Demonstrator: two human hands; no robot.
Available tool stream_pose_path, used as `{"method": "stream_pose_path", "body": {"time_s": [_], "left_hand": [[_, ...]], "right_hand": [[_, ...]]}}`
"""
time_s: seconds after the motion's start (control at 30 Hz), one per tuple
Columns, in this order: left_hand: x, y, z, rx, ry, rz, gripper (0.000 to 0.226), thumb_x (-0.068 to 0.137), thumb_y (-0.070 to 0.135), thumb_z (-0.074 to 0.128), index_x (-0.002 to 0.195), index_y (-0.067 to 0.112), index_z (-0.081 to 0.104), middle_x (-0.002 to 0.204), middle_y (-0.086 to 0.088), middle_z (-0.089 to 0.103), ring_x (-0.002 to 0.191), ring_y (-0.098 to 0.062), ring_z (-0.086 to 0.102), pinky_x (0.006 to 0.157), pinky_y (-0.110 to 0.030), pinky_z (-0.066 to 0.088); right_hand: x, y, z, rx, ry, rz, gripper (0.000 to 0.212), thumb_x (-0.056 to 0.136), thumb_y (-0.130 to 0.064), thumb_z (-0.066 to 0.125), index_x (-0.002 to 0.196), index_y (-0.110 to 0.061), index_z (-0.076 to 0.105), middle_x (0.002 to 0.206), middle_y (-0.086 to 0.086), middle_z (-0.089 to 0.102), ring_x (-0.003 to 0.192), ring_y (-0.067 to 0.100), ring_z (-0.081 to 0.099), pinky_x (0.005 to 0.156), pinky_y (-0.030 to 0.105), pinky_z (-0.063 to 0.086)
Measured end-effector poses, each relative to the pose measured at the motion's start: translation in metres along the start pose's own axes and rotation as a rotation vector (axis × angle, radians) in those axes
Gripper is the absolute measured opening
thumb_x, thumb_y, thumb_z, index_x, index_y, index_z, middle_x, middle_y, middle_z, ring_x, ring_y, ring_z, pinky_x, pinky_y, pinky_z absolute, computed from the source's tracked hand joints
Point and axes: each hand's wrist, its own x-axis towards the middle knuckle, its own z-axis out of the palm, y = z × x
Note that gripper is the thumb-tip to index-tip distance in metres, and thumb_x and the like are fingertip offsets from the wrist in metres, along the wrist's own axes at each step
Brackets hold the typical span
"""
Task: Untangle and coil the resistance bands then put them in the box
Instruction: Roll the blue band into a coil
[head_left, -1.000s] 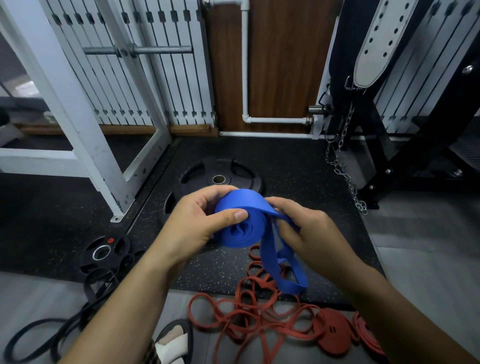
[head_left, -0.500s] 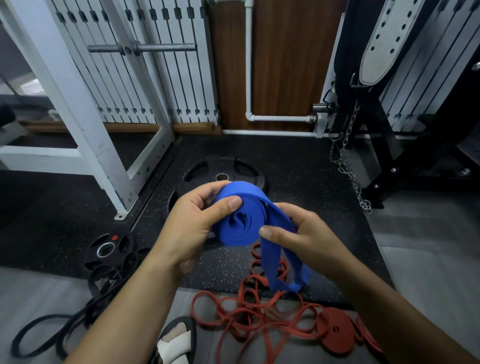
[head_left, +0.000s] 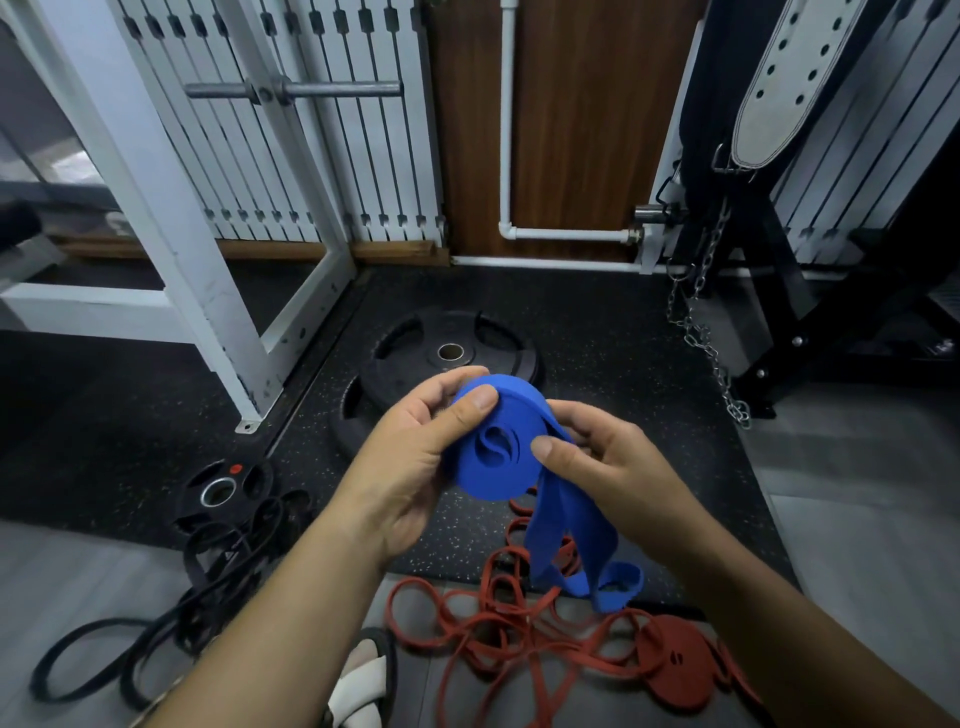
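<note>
My left hand (head_left: 405, 467) grips flat blue band (head_left: 493, 467), rolled to spiral disc over speckled mat (head_left: 597, 332); right hand (head_left: 608, 467) pinches its limp tail. Thin red bands (head_left: 519, 623) tangled at mat's near edge.

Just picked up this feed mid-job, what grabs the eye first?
A half-coiled blue band sits dead centre, gripped by the left hand and right hand, its loose tail hanging down. Below it, red bands sprawl tangled on the floor; black bands lie tangled at lower left.
</note>
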Motion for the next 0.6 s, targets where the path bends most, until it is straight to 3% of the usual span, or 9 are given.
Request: {"method": "stream_pose_path", "body": {"time_s": [0.23,0.5,0.6], "left_hand": [[0.001,-0.01,0.002,-0.042,0.03,-0.028,0.033,0.065,0.028,0.063,0.092,0.01,0.063,0.076,-0.004,0.069,0.068,-0.013,0.063,0.063,-0.025,0.052],[0.003,-0.011,0.004,-0.015,0.032,0.017,0.032,0.064,0.026,0.065,0.093,0.012,0.065,0.077,-0.002,0.07,0.068,-0.01,0.064,0.061,-0.022,0.054],[0.004,-0.009,0.008,-0.121,0.051,0.038,0.038,0.066,0.025,0.062,0.099,0.005,0.062,0.08,-0.006,0.068,0.07,-0.013,0.063,0.065,-0.024,0.053]], "right_hand": [[-0.002,-0.002,-0.002,-0.119,-0.037,-0.024,0.027,0.087,-0.006,0.058,0.104,-0.027,0.062,0.086,-0.013,0.07,0.083,-0.001,0.065,0.071,0.012,0.047],[0.0,-0.004,-0.009,0.007,-0.082,0.036,0.027,0.085,-0.006,0.058,0.106,-0.022,0.061,0.095,-0.006,0.073,0.09,0.006,0.068,0.074,0.016,0.051],[0.0,-0.003,-0.006,0.066,-0.073,0.052,0.039,0.074,-0.018,0.065,0.111,-0.023,0.057,0.099,-0.007,0.071,0.093,0.006,0.067,0.076,0.017,0.052]]}}
